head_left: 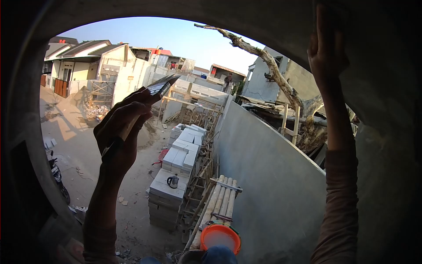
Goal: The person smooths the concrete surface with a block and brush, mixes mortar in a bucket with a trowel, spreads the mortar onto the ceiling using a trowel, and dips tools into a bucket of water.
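Note:
My left hand (123,125) is wrapped round a paintbrush (159,88) with a light metal band. Its bristles point up and to the right, in front of the open yard. High on the right, my right hand (327,50) is raised close to the dark, curved plaster surface (268,22). One finger stretches upward and the others look curled. A thin edge shows beside that finger, but the shadow hides what the hand holds. Below, an orange bucket (240,244) with whitish liquid stands at the end of several bamboo poles (222,200).
Light blocks (178,154) are stacked below, with a kettle (172,181) on top. A grey wall (263,176) runs along the right, with a dead tree trunk (281,75) behind it. A motorcycle (58,176) stands at left. Another person (227,82) is far off.

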A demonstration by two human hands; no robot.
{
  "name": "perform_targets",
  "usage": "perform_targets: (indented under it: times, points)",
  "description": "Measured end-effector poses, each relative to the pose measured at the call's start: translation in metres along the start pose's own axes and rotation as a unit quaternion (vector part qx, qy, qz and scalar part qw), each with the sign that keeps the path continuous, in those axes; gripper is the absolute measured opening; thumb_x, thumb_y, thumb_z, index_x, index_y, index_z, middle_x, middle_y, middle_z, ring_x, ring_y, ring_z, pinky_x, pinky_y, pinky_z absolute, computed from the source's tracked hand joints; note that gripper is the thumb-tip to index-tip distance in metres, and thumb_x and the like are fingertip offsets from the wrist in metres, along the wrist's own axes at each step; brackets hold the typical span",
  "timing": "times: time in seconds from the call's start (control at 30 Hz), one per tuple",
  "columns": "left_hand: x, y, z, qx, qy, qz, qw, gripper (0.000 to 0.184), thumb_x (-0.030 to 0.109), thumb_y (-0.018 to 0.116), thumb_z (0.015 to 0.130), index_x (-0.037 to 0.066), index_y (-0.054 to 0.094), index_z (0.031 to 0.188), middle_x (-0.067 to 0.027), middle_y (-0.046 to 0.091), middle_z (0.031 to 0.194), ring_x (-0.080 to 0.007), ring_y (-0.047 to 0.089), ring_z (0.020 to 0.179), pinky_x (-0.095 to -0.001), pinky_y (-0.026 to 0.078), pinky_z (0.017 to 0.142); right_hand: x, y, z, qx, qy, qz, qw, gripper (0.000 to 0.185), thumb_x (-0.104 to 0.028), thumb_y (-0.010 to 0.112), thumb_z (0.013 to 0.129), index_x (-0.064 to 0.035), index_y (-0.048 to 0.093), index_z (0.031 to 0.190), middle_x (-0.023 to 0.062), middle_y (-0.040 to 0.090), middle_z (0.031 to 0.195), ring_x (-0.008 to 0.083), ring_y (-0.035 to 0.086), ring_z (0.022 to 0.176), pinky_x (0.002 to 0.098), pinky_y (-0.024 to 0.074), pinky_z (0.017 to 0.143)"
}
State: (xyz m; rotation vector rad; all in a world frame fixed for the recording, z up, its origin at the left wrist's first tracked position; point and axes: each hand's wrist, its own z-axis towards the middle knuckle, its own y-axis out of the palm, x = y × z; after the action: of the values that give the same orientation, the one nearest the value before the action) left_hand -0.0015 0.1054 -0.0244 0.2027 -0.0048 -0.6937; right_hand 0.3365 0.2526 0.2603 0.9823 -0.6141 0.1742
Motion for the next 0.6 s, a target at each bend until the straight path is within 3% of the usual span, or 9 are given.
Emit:
perform_targets:
  times: [0.13,0.2,0.27,0.33,0.4,0.47,0.53,0.6]
  points:
    - [0.010,-0.005,-0.006,0.014,-0.012,0.020,1.000,0.023,-0.011,0.069,0.091,0.000,0.069,0.110,-0.0189,0.072,0.123,-0.0263,0.071,0.114,-0.0355,0.059,0.092,0.016,0.019,-0.057,-0.105,-0.145,-0.031,0.983,0.068,0.001,0.061,0.090,-0.0291,0.055,0.151,0.0016,0.064,0.107,0.0159,0.068,0.090,0.0301,0.0599,0.077]
    - [-0.002,-0.032,-0.019,0.009,-0.028,0.054,0.998,0.021,-0.008,0.071,0.090,0.002,0.069,0.109,-0.0188,0.073,0.120,-0.0251,0.071,0.114,-0.0359,0.058,0.093,0.056,-0.003,-0.101,-0.176,-0.160,-0.076,0.968,0.065,0.003,0.057,0.093,-0.0275,0.057,0.150,0.0014,0.066,0.113,0.0154,0.069,0.097,0.0308,0.0602,0.083]
    - [-0.012,-0.051,-0.027,0.013,-0.046,0.047,0.998,0.018,-0.007,0.071,0.091,0.001,0.070,0.107,-0.0184,0.073,0.119,-0.0264,0.069,0.117,-0.0352,0.057,0.095,0.081,-0.031,-0.108,-0.182,-0.068,-0.084,0.977,0.065,0.007,0.059,0.090,-0.0252,0.060,0.147,0.0061,0.066,0.132,0.0199,0.070,0.110,0.0332,0.0622,0.081]
    - [-0.009,-0.041,-0.024,0.004,-0.052,0.056,0.997,0.018,-0.006,0.070,0.092,0.000,0.070,0.109,-0.0186,0.073,0.121,-0.0276,0.069,0.118,-0.0356,0.057,0.097,0.068,-0.038,-0.072,-0.055,0.001,-0.035,0.998,0.069,0.004,0.064,0.089,-0.0251,0.056,0.150,0.0087,0.066,0.132,0.0225,0.071,0.108,0.0326,0.0626,0.072]
    - [-0.004,-0.017,-0.018,-0.012,-0.036,0.046,0.998,0.022,-0.008,0.070,0.092,-0.001,0.070,0.113,-0.0196,0.071,0.125,-0.0303,0.068,0.119,-0.0374,0.057,0.099,0.036,-0.019,-0.025,-0.004,0.058,-0.033,0.998,0.062,-0.005,0.065,0.093,-0.0256,0.055,0.150,0.0068,0.066,0.132,0.0212,0.069,0.100,0.0311,0.0614,0.069]
    - [0.015,0.021,-0.007,-0.022,-0.011,-0.033,0.999,0.023,-0.011,0.069,0.090,-0.002,0.069,0.112,-0.0206,0.071,0.122,-0.0297,0.069,0.117,-0.0379,0.058,0.098,-0.015,0.003,0.012,-0.022,0.047,-0.032,0.998,0.062,-0.009,0.067,0.093,-0.0273,0.054,0.151,0.0036,0.065,0.120,0.0180,0.068,0.091,0.0308,0.0608,0.068]
    - [0.022,0.039,-0.002,-0.021,0.013,-0.049,0.999,0.022,-0.012,0.069,0.091,-0.001,0.068,0.110,-0.0210,0.072,0.119,-0.0293,0.069,0.116,-0.0368,0.057,0.098,-0.034,0.022,0.013,-0.020,-0.031,0.024,0.999,0.070,-0.006,0.069,0.090,-0.0295,0.051,0.153,0.0029,0.064,0.105,0.0161,0.068,0.087,0.0319,0.0610,0.067]
    - [0.022,0.037,0.003,-0.019,0.044,-0.040,0.998,0.022,-0.011,0.068,0.092,-0.001,0.068,0.111,-0.0216,0.072,0.120,-0.0300,0.069,0.117,-0.0369,0.058,0.097,-0.026,0.033,-0.011,-0.014,-0.099,0.057,0.993,0.070,-0.006,0.070,0.090,-0.0310,0.052,0.153,0.0032,0.064,0.107,0.0163,0.068,0.084,0.0328,0.0610,0.066]
